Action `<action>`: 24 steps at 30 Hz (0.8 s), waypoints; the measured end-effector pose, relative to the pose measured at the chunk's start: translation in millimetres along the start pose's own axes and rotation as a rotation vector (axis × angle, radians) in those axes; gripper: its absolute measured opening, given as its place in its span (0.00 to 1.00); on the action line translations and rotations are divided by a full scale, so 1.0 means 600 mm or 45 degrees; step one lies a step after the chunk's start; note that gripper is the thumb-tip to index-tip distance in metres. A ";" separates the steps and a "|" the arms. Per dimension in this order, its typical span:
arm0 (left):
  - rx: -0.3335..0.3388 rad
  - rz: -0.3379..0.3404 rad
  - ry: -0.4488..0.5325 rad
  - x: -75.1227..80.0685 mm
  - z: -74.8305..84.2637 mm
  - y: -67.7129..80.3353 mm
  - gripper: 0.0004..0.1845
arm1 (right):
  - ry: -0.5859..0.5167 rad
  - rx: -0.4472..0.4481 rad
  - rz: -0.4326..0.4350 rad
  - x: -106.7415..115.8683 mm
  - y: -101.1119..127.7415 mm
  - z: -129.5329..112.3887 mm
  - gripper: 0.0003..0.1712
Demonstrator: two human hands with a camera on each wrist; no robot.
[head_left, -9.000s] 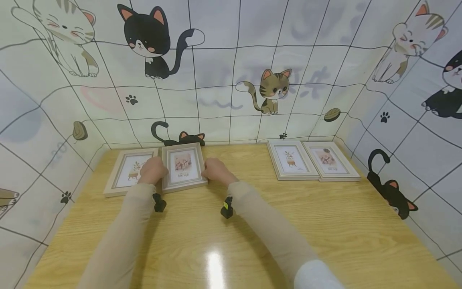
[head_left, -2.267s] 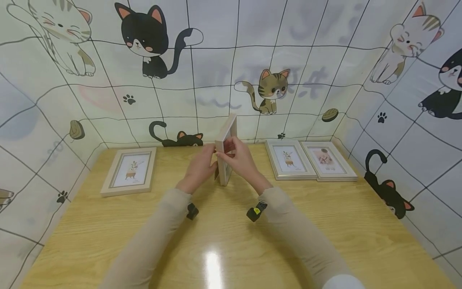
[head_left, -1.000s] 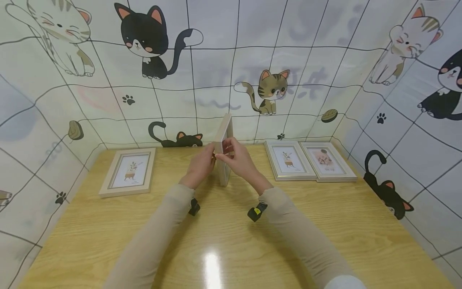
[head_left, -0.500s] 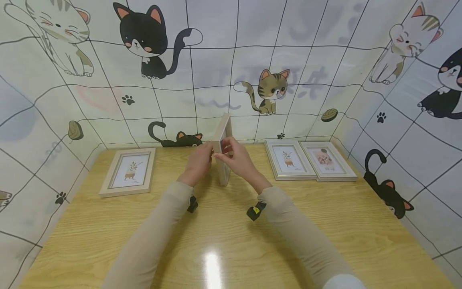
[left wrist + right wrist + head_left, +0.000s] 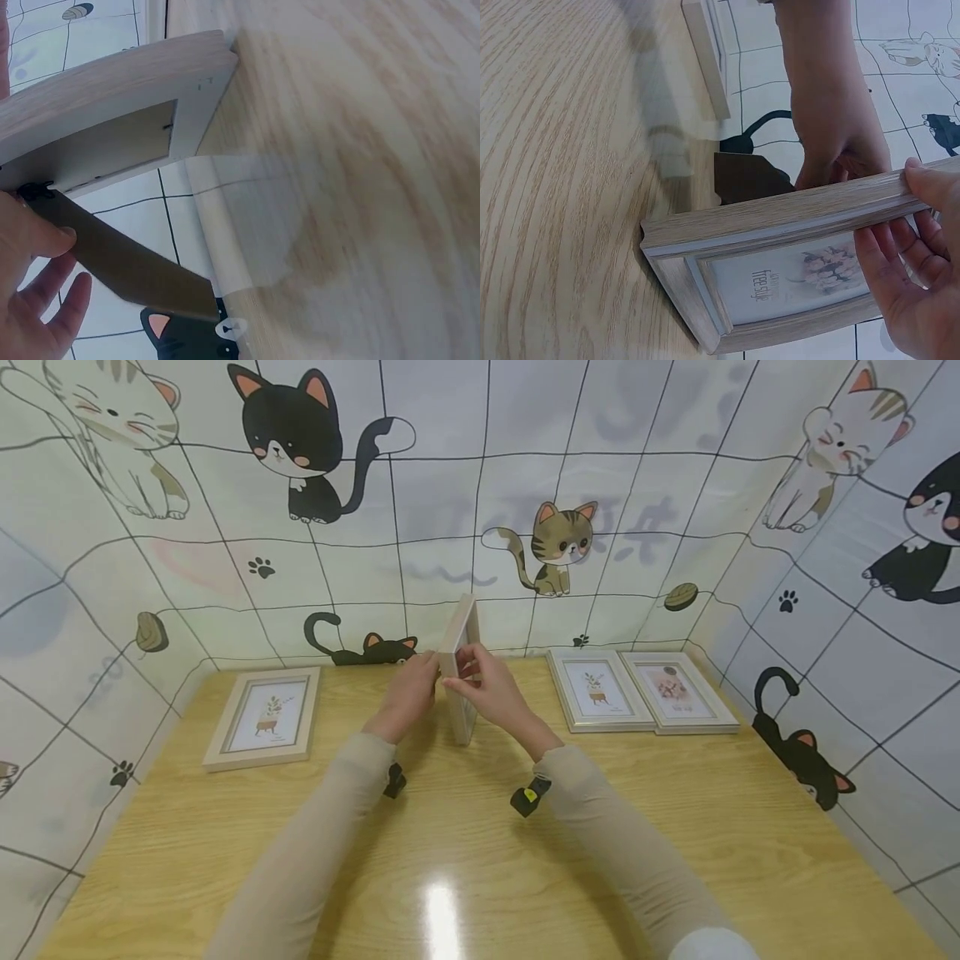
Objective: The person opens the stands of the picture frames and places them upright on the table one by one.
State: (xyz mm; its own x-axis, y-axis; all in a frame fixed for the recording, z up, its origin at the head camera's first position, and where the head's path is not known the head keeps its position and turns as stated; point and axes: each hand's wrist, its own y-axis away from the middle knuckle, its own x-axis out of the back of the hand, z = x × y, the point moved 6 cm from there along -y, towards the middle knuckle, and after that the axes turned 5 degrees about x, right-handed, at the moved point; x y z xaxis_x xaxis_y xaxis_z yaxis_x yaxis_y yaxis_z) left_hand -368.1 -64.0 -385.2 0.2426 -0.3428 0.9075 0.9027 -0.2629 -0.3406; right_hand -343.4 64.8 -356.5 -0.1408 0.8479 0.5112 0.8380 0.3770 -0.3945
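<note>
A light wood picture frame stands upright and edge-on on the table, between both hands. Its front, with a pink flower print, shows in the right wrist view. My right hand grips its near side, thumb on the outer edge and fingers against the front. Behind the frame, my left hand pinches the brown stand leg near its top, where a black fitting joins the back. The leg is swung out from the back panel. In the head view the left fingertips are partly hidden by the frame.
Another picture frame with a plant print lies flat at the left. Two more, one with a plant print and one with a flower print, lie side by side at the right. A cat-patterned wall covering rises behind the wooden table.
Nine seconds ago the flower-print frame lay face up beside the left frame; it has been raised upright and moved right. Over the last second both hands have barely moved.
</note>
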 end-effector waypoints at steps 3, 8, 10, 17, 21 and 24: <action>-0.015 0.001 -0.042 0.000 -0.004 0.011 0.17 | 0.021 -0.018 -0.010 -0.003 0.000 0.002 0.21; -0.007 0.008 0.006 0.004 -0.013 0.036 0.28 | 0.057 -0.047 -0.038 -0.009 0.000 0.004 0.22; -0.010 0.017 0.049 0.011 -0.015 0.044 0.30 | 0.064 -0.039 -0.040 -0.010 -0.001 0.002 0.22; -0.013 -0.014 0.114 0.034 -0.006 0.060 0.19 | 0.043 -0.022 -0.037 -0.009 -0.005 -0.005 0.21; 0.045 -0.138 0.309 0.031 0.001 0.065 0.10 | 0.043 -0.038 -0.027 -0.006 -0.002 -0.004 0.21; 0.093 -0.264 0.437 0.020 0.004 0.070 0.11 | 0.046 -0.045 -0.020 -0.004 -0.001 -0.003 0.21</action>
State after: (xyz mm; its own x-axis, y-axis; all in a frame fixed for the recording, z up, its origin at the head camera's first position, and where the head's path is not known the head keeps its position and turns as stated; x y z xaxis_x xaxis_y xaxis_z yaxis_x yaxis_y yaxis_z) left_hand -326.3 -77.0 -388.2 -0.0690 -0.5738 0.8161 0.9459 -0.2976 -0.1293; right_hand -342.3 61.8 -356.2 -0.1351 0.8277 0.5447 0.8540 0.3760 -0.3596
